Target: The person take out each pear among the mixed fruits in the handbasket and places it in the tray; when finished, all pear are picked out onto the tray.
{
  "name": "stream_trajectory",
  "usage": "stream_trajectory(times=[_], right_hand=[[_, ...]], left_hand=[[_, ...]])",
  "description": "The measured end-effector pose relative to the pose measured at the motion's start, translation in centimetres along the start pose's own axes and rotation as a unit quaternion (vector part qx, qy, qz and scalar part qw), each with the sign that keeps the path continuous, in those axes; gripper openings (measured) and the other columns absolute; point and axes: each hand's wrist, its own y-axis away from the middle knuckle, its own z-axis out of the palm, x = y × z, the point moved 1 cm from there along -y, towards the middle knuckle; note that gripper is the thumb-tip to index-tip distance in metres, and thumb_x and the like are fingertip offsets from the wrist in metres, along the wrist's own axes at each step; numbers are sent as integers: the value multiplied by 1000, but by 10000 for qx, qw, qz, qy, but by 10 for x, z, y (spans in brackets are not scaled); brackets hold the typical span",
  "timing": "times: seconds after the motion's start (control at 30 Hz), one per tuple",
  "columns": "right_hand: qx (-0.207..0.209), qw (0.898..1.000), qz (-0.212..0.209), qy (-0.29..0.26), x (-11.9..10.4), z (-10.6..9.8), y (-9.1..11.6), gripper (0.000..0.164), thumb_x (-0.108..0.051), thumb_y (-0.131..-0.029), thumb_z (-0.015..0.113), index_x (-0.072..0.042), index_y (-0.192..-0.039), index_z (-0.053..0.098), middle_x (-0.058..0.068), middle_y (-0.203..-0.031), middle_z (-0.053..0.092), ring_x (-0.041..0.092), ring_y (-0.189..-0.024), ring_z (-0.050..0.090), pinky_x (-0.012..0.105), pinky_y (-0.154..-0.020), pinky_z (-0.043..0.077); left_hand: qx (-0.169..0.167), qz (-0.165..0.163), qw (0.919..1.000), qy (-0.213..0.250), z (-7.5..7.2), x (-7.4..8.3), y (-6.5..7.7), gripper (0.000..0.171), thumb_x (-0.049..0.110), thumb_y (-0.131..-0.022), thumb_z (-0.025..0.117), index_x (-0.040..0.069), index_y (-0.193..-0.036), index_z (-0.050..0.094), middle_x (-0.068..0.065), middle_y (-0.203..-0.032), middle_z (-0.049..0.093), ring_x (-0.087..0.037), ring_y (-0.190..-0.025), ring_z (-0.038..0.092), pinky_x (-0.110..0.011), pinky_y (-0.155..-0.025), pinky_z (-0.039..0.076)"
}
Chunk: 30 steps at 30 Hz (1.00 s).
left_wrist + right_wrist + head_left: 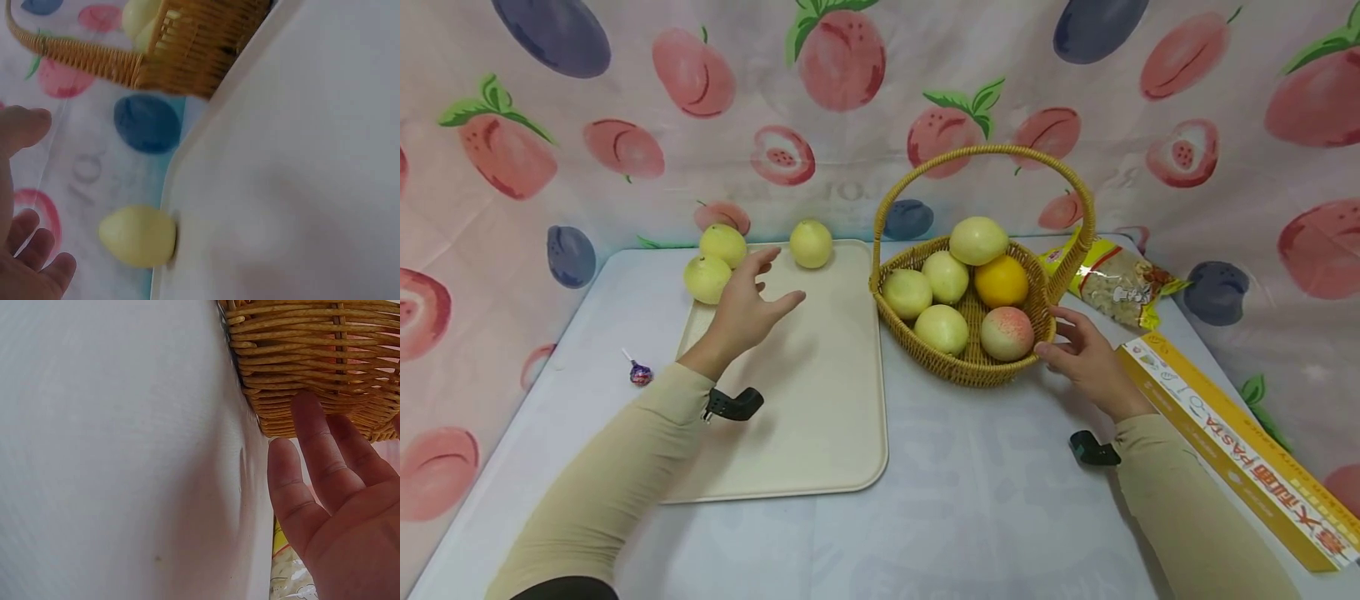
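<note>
My left hand (pixel 747 304) hovers over the beige tray (pixel 820 400), its fingers spread and nothing in them. Beyond its fingertips a pale yellow-green fruit (pixel 810 243) sits at the tray's far edge; the left wrist view shows the same fruit (pixel 139 235) below the tray rim. Two similar fruits (pixel 707 279) are by the tray's far left corner. On the right, my right hand (pixel 1093 367) touches the side of a wicker basket (pixel 973 371) with nearly straight fingers (pixel 322 447). Inside the basket are several pale yellow-green fruits (pixel 942 330), an orange (pixel 1001 282) and a peach (pixel 1007 333).
Behind the basket's right side lies a yellow-and-clear food bag (pixel 1120 279). A long pasta box (pixel 1240 450) stretches along the right table edge, beside my right forearm. A wrapped lollipop (pixel 640 372) rests left of the tray. Fruit-printed cloth (pixel 850 196) hangs behind the table.
</note>
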Motion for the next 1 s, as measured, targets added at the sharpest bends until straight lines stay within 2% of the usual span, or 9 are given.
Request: stream_trajectory(times=[0.3, 0.53, 0.73, 1.0], right_hand=[[8, 10000, 61, -33, -2, 1, 0, 81, -41, -99, 63, -18, -161, 16, 23, -160, 25, 44, -131, 44, 26, -88, 53], [17, 9999, 77, 78, -5, 1, 2, 81, -42, -99, 63, -18, -161, 17, 23, -160, 24, 44, -133, 44, 33, -93, 52], [19, 10000, 43, 47, -5, 1, 1, 81, -41, -99, 63, -17, -161, 17, 23, -160, 25, 45, -132, 44, 28, -90, 52], [35, 10000, 57, 2, -5, 2, 1, 81, -40, -99, 63, -16, -161, 17, 24, -160, 25, 46, -132, 43, 27, -89, 53]], left_hand=[[-485, 427, 9978, 175, 41, 15, 12, 72, 14, -88, 78, -3, -147, 42, -20, -147, 44, -36, -133, 42, -48, -106, 40], [-925, 708, 9926, 331, 72, 23, 20, 72, 13, -87, 79, -3, -147, 43, -19, -148, 44, -38, -133, 43, -46, -106, 41], [-1086, 876, 9892, 451, 88, 32, 21, 71, 13, -87, 79, -3, -146, 43, -19, -147, 45, -35, -133, 44, -43, -106, 41], [-1191, 1061, 9854, 588, 101, 44, 21, 72, 12, -87, 79, -6, -146, 41, -22, -145, 45, -36, -132, 45, -41, -106, 42]])
